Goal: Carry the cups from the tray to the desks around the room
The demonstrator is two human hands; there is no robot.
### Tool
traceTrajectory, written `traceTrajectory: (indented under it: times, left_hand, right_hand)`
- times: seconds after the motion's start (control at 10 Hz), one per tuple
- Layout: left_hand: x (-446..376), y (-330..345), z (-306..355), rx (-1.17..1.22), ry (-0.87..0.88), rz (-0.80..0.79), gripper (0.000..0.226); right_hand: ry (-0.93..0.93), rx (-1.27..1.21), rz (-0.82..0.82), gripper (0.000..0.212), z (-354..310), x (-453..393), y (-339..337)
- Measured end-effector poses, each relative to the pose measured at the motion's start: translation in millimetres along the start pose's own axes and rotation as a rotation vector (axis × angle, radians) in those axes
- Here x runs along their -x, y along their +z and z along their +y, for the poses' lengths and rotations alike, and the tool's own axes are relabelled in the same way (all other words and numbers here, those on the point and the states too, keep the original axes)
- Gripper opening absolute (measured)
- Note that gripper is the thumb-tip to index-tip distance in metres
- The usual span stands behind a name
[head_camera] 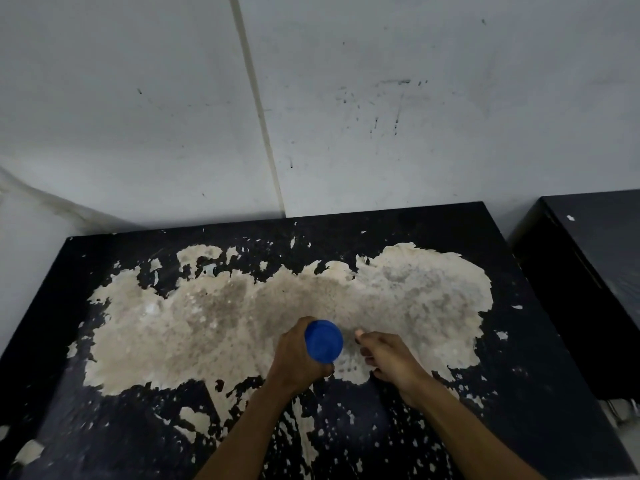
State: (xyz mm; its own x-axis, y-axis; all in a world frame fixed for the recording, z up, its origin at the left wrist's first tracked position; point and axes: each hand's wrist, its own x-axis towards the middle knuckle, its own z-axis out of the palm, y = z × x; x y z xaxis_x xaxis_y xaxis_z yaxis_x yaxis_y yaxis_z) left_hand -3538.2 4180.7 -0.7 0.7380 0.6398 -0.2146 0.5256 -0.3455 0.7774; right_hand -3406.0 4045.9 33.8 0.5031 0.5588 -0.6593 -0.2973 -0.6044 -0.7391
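A blue cup is held over a black desk whose top is worn down to a large pale patch. My left hand grips the cup from its left side, fingers wrapped round it; only the cup's round blue end shows toward the camera. Just right of the cup is my right hand, apart from it, with its fingers curled under and the thumb pointing forward. It holds nothing that I can see. Whether the cup touches the desk top I cannot tell. No tray is in view.
A grey wall rises directly behind the desk, with a pale vertical strip on it. A second black desk stands to the right across a narrow gap. The wall also closes in on the left.
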Motion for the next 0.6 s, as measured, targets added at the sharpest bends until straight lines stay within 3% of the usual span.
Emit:
traceTrajectory:
  times: [0.5, 0.6]
  left_hand:
    - [2, -5, -7, -0.016, -0.026, -0.064, 0.093]
    - [2, -10, -1, -0.002, -0.055, -0.139, 0.117]
  right_hand:
    - [-0.049, -0.084, 0.077, 0.037, -6, 10, 4]
    - [-0.076, -0.096, 0.088, 0.025, -11, 14, 4]
